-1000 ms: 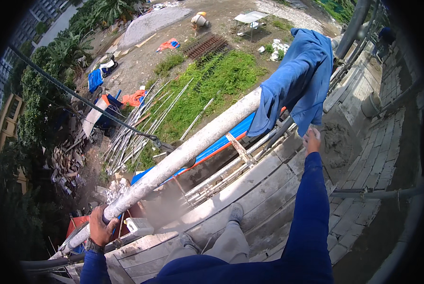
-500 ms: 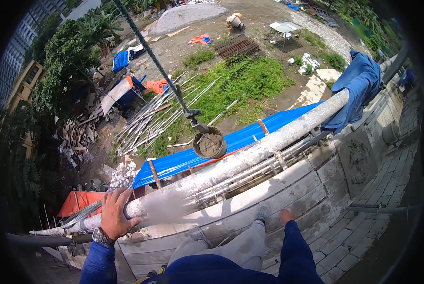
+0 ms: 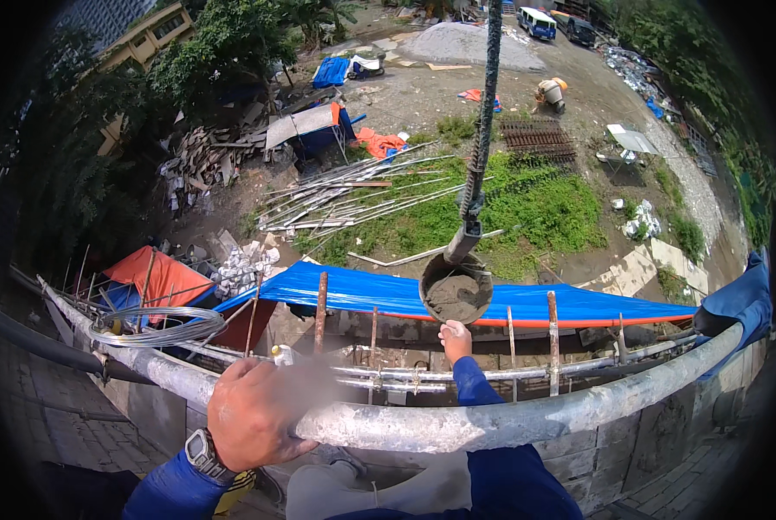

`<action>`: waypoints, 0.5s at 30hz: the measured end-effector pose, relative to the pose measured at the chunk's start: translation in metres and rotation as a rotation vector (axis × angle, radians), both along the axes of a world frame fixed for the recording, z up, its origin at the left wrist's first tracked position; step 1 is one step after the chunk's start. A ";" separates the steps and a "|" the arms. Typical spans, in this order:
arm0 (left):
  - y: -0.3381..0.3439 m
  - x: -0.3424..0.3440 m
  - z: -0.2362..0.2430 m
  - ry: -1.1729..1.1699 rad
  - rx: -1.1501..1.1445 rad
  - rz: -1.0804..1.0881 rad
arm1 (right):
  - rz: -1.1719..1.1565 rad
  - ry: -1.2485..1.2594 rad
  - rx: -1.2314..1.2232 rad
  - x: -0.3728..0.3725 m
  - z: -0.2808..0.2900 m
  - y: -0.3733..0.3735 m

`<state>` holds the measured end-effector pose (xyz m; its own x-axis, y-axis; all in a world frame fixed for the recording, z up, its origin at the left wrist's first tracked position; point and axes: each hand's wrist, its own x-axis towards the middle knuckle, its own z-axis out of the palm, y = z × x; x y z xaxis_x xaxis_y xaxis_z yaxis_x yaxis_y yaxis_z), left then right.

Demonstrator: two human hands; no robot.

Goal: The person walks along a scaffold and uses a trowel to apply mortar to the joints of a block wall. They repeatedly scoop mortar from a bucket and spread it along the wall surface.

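Note:
A bucket of wet grey mortar (image 3: 459, 299) hangs from a thick rope (image 3: 487, 95) by a metal hook fitting (image 3: 468, 234), out beyond the railing. My right hand (image 3: 456, 340) reaches over the rail, fingers curled at the bucket's near rim. With my left hand (image 3: 254, 412), wearing a grey wristwatch, I grip the white-splashed pipe railing (image 3: 492, 425); a blurred patch hides part of its fingers.
A coil of wire (image 3: 167, 327) hangs on the rail at left; a blue cloth (image 3: 739, 303) drapes it at right. Below are rusty upright bars (image 3: 554, 342), scaffold pipes, a blue tarp (image 3: 362, 290) and an orange tarp (image 3: 158, 277). The ground lies far down.
My right arm has gone from beside my body out over the railing to the bucket. My view has turned and leaned outward; my left hand stays on the rail.

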<state>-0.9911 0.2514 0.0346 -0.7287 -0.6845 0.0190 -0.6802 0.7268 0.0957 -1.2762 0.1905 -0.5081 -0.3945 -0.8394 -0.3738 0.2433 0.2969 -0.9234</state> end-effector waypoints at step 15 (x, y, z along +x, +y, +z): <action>0.012 0.034 -0.038 0.008 -0.188 -0.055 | -0.067 0.226 -0.358 -0.064 -0.035 -0.175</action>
<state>-0.9570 0.2629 -0.0036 -0.7641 -0.6278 0.1488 -0.6390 0.7681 -0.0406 -1.3403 0.0152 -0.5428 -0.4908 -0.8704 0.0389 0.0305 -0.0618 -0.9976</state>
